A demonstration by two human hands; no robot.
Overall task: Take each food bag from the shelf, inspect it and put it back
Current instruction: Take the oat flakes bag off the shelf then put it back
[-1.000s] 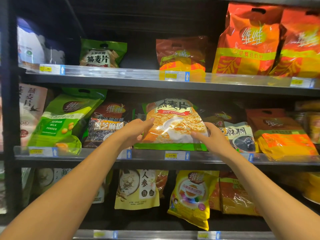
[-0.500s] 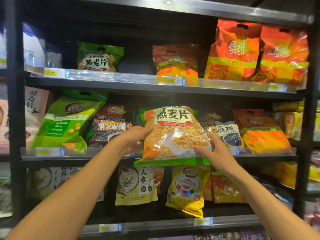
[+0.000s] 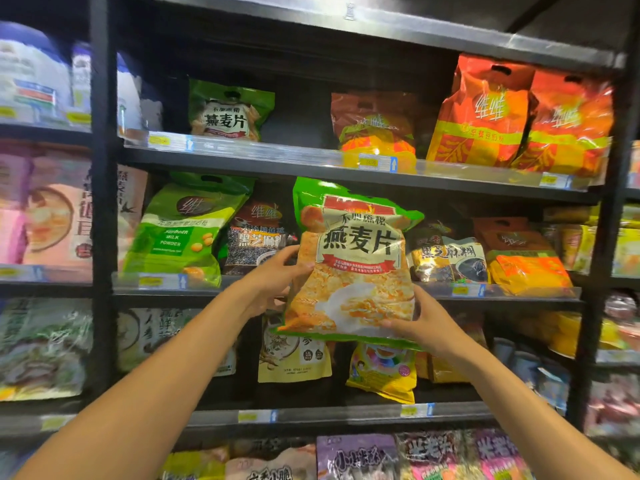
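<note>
The left hand (image 3: 273, 282) shows only its thumb on the front of the oat bag (image 3: 353, 265). Its fingers are hidden behind the left edge, so this grip reads as a pinch of that edge. The right hand (image 3: 420, 323) holds the lower right corner the same way, with the thumb laid across the front and the fingers out of sight behind. The bag hangs in the air in front of the middle shelf (image 3: 519, 294), upright with a slight tilt. It covers part of the black sesame bag (image 3: 256, 237) on its left, part of the sesame paste bag (image 3: 446, 258) on its right, and the tops of the yellow bag (image 3: 384, 372) and the ginseng bag (image 3: 294, 355) below. The packs in the left bay are too blurred to read, and the bottom row is cut off by the frame edge. A second ago the oat bag stood on the middle shelf between the two hands. Half a second ago its base had just cleared the shelf lip. Now it is higher and closer, and its green top reaches the edge of the upper shelf (image 3: 277, 164).
</note>
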